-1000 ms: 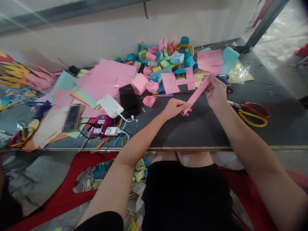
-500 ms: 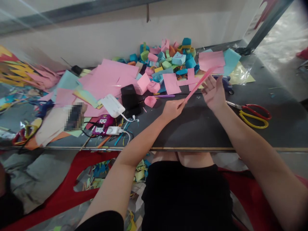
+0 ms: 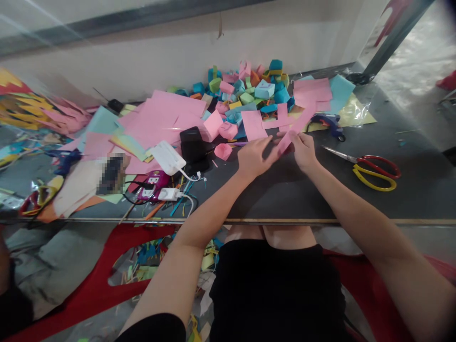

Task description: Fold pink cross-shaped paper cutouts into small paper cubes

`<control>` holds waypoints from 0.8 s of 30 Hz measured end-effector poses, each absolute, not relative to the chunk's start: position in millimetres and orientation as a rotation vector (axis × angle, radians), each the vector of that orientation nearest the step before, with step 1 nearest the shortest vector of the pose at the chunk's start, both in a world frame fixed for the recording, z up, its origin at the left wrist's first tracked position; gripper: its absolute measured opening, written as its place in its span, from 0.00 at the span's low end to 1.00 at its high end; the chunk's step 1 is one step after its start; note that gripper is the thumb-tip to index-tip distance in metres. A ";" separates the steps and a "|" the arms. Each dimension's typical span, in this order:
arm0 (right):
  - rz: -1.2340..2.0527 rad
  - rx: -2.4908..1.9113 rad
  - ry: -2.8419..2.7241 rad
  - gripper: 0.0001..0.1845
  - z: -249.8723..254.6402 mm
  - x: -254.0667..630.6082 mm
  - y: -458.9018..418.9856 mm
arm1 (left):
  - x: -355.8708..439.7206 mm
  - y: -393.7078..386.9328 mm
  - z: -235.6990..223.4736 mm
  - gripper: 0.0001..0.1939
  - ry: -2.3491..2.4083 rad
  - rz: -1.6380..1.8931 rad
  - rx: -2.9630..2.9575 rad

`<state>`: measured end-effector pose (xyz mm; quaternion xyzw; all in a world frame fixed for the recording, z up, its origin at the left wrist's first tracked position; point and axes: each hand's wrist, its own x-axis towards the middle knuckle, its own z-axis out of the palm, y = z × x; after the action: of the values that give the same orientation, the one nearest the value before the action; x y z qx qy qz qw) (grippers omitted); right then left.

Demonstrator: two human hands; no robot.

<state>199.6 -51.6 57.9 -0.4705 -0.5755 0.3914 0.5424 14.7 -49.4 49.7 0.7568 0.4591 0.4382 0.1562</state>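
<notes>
A long pink paper strip slants up and away over the dark table, held between my two hands. My left hand holds its near end, with the index finger stretched out toward the strip. Thumb and fingers of my right hand pinch the strip about midway along. Beyond the hands lie a pink paper square and a small folded pink paper piece. Scissors with one red and one yellow handle lie right of my right hand, blades partly apart.
A heap of small folded paper boxes lies against the wall. Behind my right hand is a blue glue gun. To the left are pink sheets, a black phone, a white charger and a purple power strip with cables.
My right hand has gone from open beside the strip to pinching it, coming left and closer to my left hand. The strip has turned its flat face toward me.
</notes>
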 end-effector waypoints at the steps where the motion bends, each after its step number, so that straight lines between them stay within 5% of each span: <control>1: 1.063 -1.076 -1.395 0.42 60.1 199.2 -52.4 | 11.9 -43.3 49.8 0.24 1.310 1.279 1.972; 8: 1.560 -0.921 -1.650 0.36 74.4 185.7 -77.4 | -9.9 -14.8 48.5 0.29 0.890 1.130 1.248; 18: 1.211 -0.930 -1.950 0.40 71.6 188.6 -76.7 | -8.7 -28.8 68.0 0.19 0.818 1.087 1.343; 24: 1.127 -0.983 -2.047 0.42 72.2 191.3 -73.6 | -8.6 -24.8 63.5 0.22 0.854 1.127 1.349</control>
<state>191.3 -73.6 72.2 -0.3702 -0.7706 0.4243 0.2985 -8.6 -24.8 63.5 0.5721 0.3622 0.4779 0.5596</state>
